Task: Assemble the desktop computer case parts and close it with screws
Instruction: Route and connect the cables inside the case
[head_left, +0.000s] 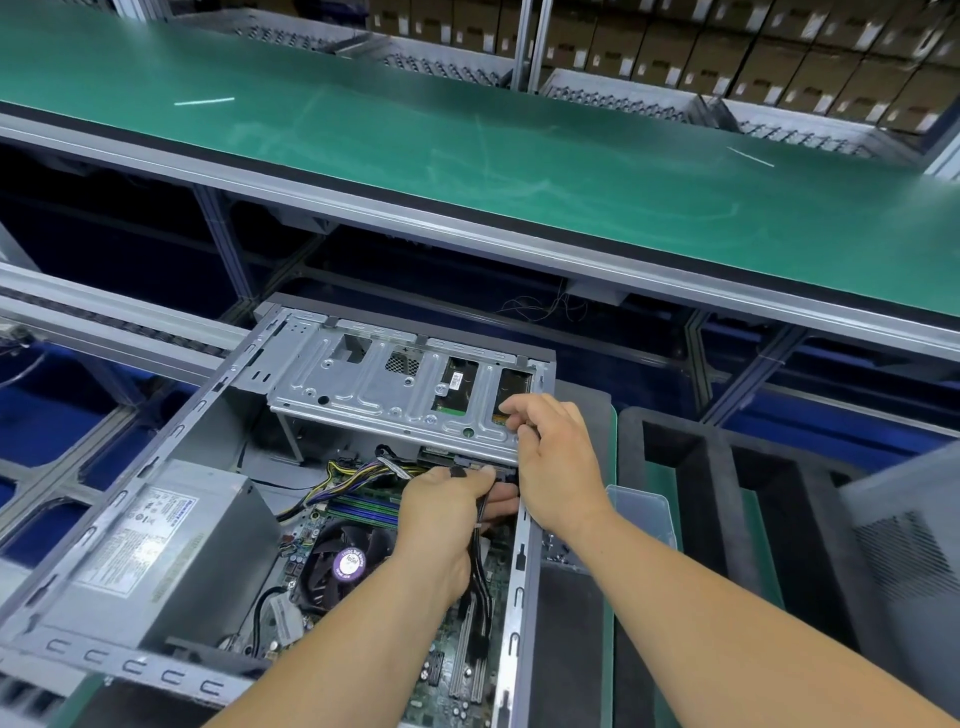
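An open desktop computer case lies on its side in front of me, with its motherboard, CPU fan and grey power supply exposed. A metal drive cage spans the far end. My left hand reaches inside and pinches a black cable connector just under the cage's near edge; the black cable trails down over the board. My right hand grips the cage's right end, fingers curled over its edge.
A green conveyor belt runs across the far side, with cardboard boxes stacked behind it. Dark foam packing trays and a small clear plastic box sit right of the case. A grey side panel leans at the far right.
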